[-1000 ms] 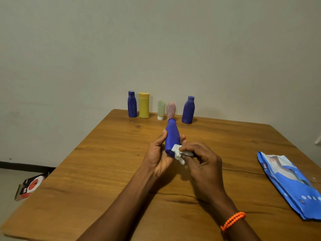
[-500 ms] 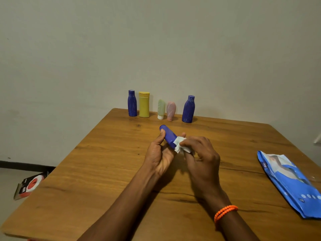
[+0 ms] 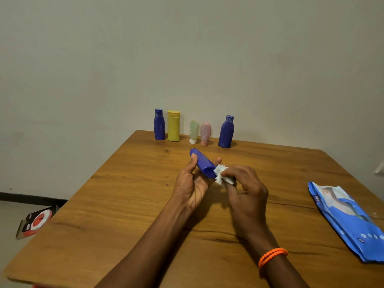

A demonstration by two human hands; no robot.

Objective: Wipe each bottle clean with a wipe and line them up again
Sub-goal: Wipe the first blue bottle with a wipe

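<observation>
- While five containers stand in a row along the far edge of the tabletop (image 3: pixel 124 204), one bottle is out of the row and in hand, so the task reads as partway through; which of the standing ones are already wiped cannot be told from their look.
- At the left end of the row stands a blue bottle (image 3: pixel 159 124), with a yellow bottle (image 3: pixel 173 126) just beside it.
- Next come a green tube (image 3: pixel 193 132) and a pink tube (image 3: pixel 205 133), both standing on their caps, near each other.
- A second blue bottle (image 3: pixel 226 132) closes the row at the right, with a wider gap before it, likely the held bottle's slot.
- Nearer the middle of the tabletop, the left hand (image 3: pixel 192 183) grips the held blue bottle (image 3: pixel 202 163), tilted, thumb on its far end.
- The right hand (image 3: pixel 246 190) pinches a white wipe (image 3: pixel 222 176) against the bottle's near end.
- By the right edge lies the blue wipes pack (image 3: pixel 349 217).
- Left to do, by my judgement: finish this bottle, stand it back, then take any unwiped ones.
</observation>
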